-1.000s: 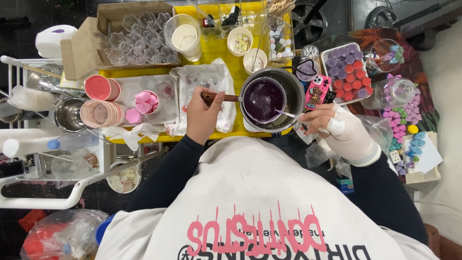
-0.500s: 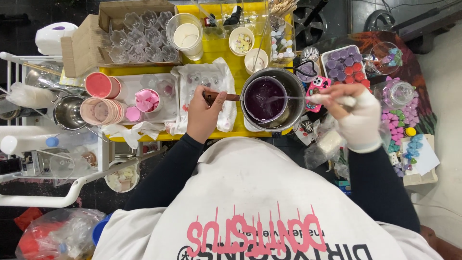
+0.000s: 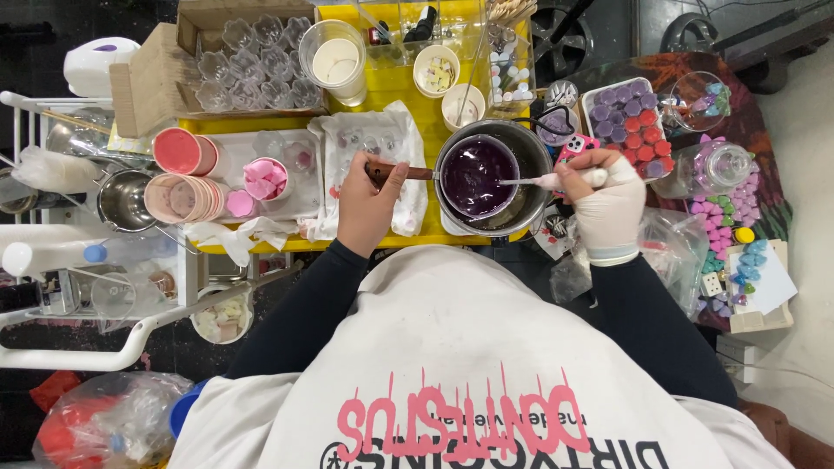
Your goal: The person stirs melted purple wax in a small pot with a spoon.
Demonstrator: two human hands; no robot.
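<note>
A small pan of dark purple liquid sits inside a larger metal pot on the yellow table. My left hand, bare, grips the pan's brown handle. My right hand, in a white glove, holds a thin stirring tool whose tip dips into the purple liquid from the right.
Pink cups and a stack of pink lids stand at the left. A cardboard box of clear moulds and a white cup lie behind. A tray of purple and red pieces and glass jars are at the right.
My right hand has swung from the pot's near right side up to its right rim, and the stirring tool now reaches into the liquid sideways. My left hand stays on the handle.
</note>
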